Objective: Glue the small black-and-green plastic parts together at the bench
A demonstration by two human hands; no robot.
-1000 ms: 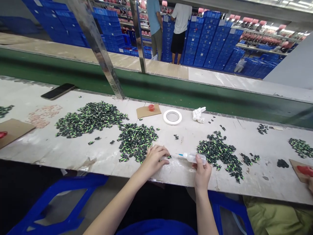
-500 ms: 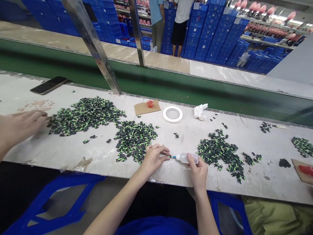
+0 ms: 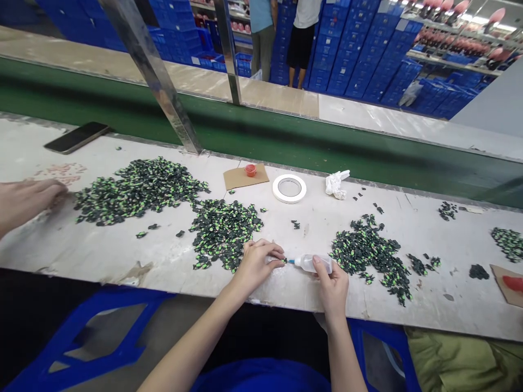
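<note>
Glue nozzle meets tiny part at the table's near edge, both hands closed in on it.

Left hand (image 3: 256, 264) pinches a small dark-green part (image 3: 283, 262) at its fingertips, holding it low on the white worktable (image 3: 310, 220); right hand (image 3: 333, 286) is curled around a small clear squeeze bottle (image 3: 312, 263). The bottle lies nearly horizontal, long axis left-right, blue nozzle pointing left and touching or just short of the part; cannot tell which. The part sits between the two hands, nearer the left. A pile of green-black parts (image 3: 224, 228) lies just behind the left hand, another pile (image 3: 373, 256) just right of the bottle. Tape roll (image 3: 289, 188), crumpled tissue (image 3: 335, 183) and a red cap on cardboard (image 3: 250, 171) sit farther back. A co-worker's hand (image 3: 24, 198) rests at far left.
</note>
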